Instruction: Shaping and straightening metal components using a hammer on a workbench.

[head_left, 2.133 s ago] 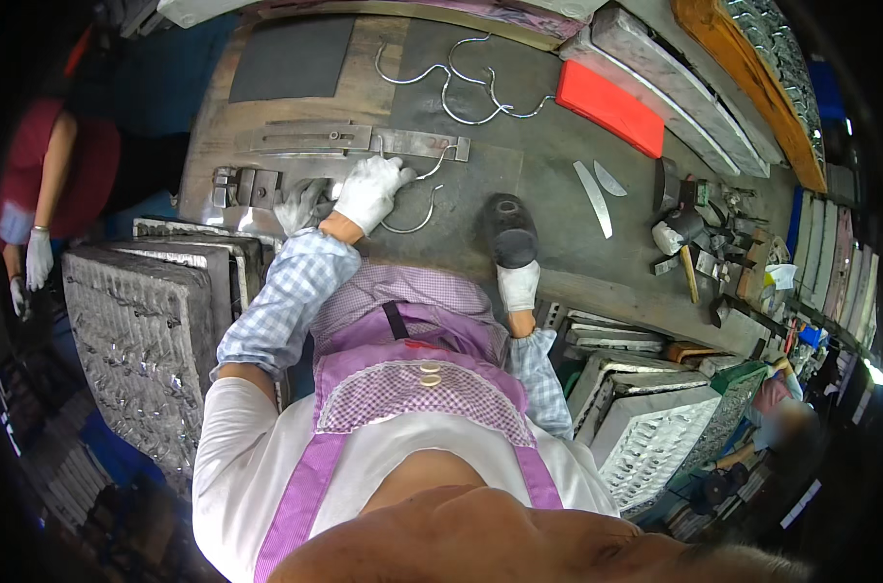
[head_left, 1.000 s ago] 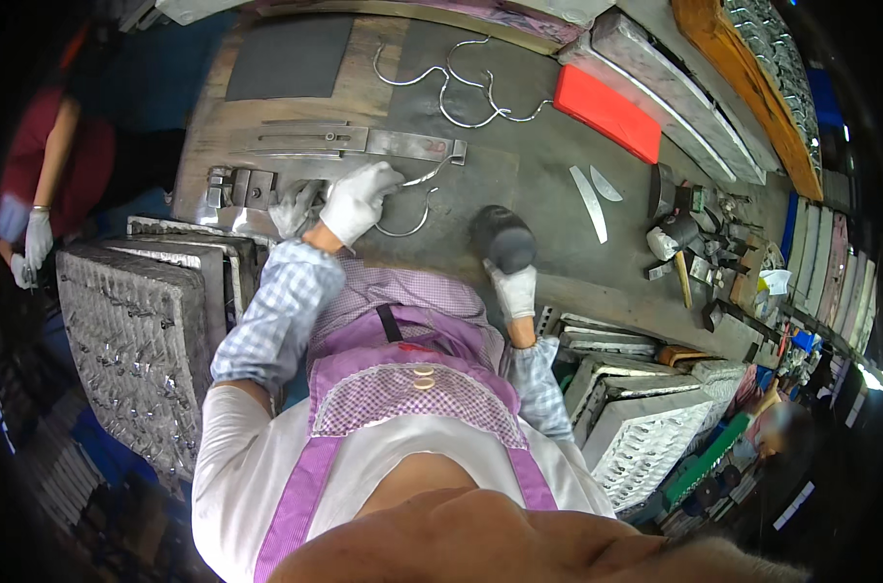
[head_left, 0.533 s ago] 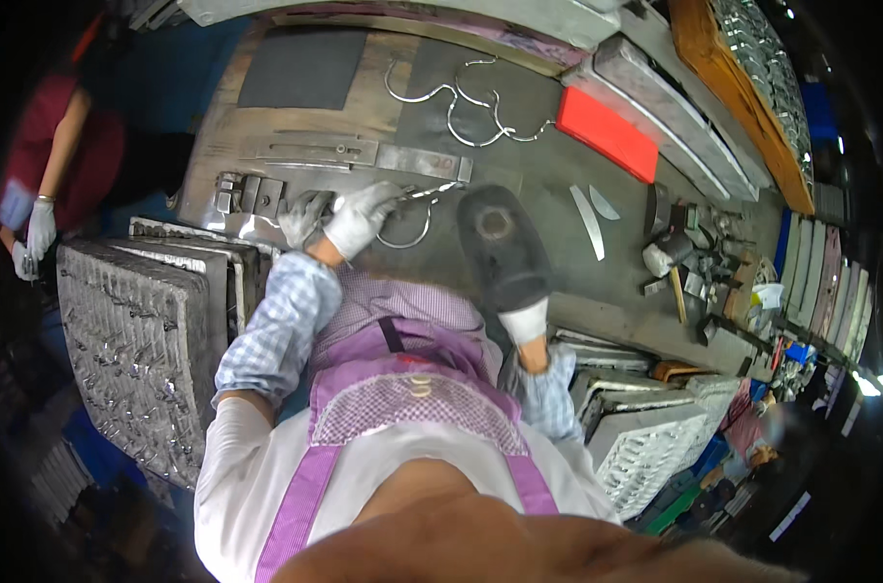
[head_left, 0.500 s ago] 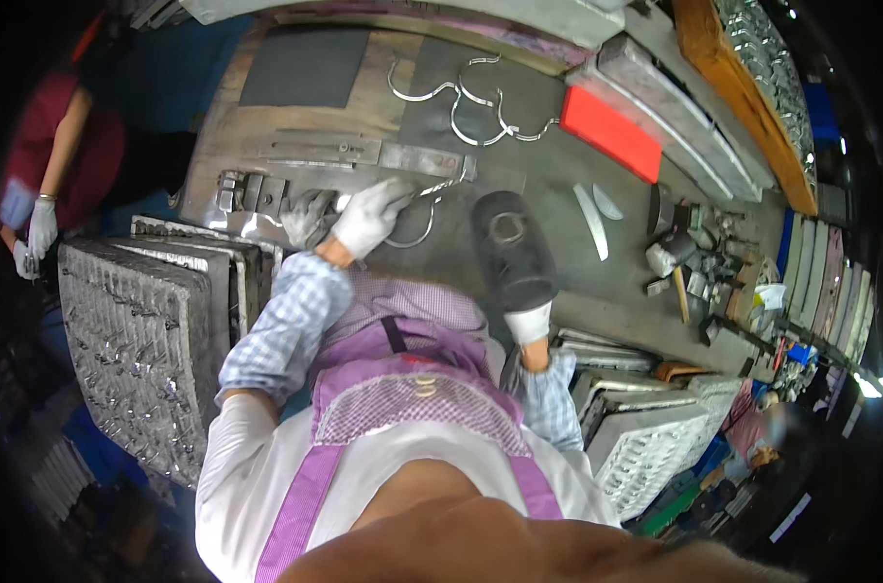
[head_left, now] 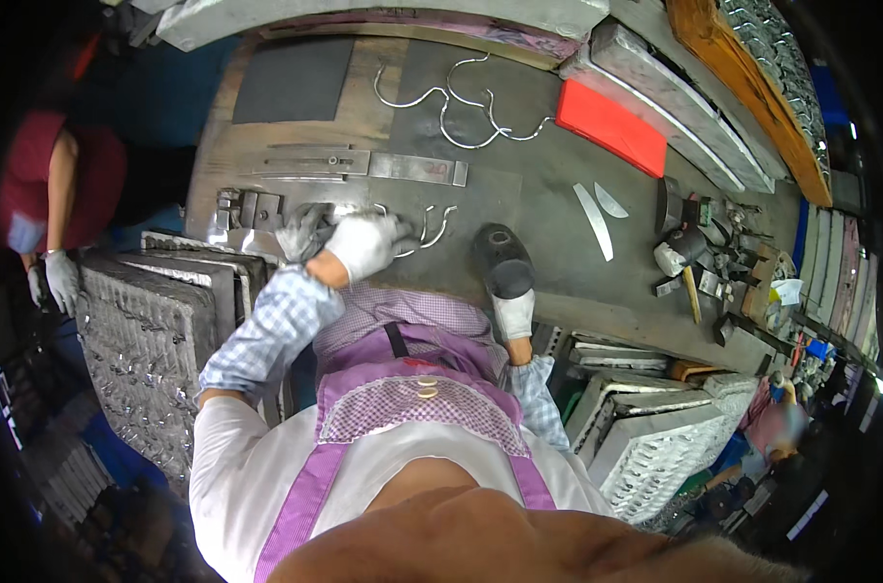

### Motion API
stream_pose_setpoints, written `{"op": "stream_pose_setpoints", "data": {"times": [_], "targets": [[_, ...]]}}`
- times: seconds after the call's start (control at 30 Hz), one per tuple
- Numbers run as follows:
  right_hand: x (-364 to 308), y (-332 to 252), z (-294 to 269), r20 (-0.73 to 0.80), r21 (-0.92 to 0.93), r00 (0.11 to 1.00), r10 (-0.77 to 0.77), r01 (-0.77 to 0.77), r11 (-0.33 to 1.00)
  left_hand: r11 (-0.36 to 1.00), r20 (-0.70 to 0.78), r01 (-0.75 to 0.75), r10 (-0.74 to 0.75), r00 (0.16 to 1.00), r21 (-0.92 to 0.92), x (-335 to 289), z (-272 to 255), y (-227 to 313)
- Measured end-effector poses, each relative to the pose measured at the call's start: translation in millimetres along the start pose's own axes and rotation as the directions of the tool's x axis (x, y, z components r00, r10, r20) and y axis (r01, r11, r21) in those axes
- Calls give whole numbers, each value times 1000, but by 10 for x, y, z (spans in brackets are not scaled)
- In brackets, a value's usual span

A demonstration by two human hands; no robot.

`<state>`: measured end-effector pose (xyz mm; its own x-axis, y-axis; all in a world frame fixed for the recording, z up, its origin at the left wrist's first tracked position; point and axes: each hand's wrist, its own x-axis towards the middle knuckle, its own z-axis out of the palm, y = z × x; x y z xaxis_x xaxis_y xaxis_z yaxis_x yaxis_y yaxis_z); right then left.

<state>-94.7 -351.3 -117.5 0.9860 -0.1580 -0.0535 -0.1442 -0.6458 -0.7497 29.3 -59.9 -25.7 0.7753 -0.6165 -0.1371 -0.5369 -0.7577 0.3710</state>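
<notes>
And there the left hand [head_left: 368, 245] closed on curved rods [head_left: 443, 231], seemingly to steady them; the right hand [head_left: 514, 313] gripped a mallet [head_left: 505, 262] nearby, presumably for easy reach

Purple apron [head_left: 427, 420], blue-checked sleeves [head_left: 274, 325], white-gloved hands [head_left: 365, 247]

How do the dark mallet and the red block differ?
The dark mallet has a rounded head; the red block is long with straight edges. The mallet is blackish; the block is bright red. The right hand holds the mallet; the block lies unheld on the table.
</notes>
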Motion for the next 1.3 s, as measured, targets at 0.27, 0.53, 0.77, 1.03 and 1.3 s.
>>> {"op": "stream_pose_setpoints", "data": {"times": [0.27,0.53,0.77,1.03,1.3], "targets": [[-19,275,140,19,-139,997,79,-76,987,954,-316,210,-135,939,215,1240,-296,-1185],[-20,352,203,-68,3,978,196,-197,980,963,-396,153,-55,917,220,939,-340,-544],[39,141,51,110,-43,962,249,-246,968,977,57,158,-168,984,144,-182,595,326],[32,-66,-13,72,-138,964,256,-244,960,987,-208,56,-87,974,-148,-102,542,405],[7,-51,23,-45,-158,995,91,-97,983,982,-370,170,-127,920,84,195,234,13]]}}
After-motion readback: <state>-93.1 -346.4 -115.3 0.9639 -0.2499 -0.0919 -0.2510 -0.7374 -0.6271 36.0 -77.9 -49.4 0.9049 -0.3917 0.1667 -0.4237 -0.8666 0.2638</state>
